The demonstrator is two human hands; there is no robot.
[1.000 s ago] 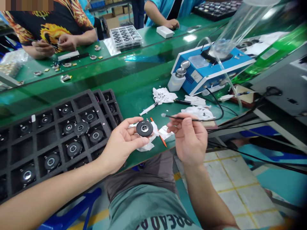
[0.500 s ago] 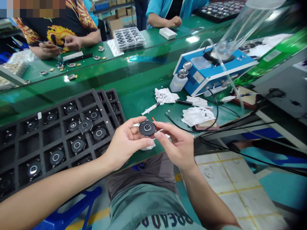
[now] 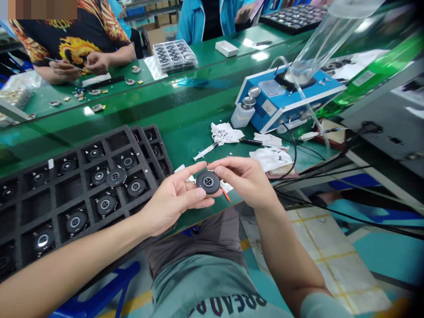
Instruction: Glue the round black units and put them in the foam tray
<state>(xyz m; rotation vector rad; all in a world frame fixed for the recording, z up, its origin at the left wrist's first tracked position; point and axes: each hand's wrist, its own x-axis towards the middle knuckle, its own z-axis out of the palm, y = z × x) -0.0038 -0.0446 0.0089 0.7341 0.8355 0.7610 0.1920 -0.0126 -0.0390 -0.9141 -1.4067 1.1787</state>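
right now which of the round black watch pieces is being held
The black watch piece in the left hand, with the right hand at its rim; the other watch pieces nearby sit in or on the foam trays.

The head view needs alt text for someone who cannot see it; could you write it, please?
A person's left hand holds a round black watch case over a green bench, with the right hand at its edge. A foam tray of similar cases lies left, a blue machine stands right, and co-workers are opposite.
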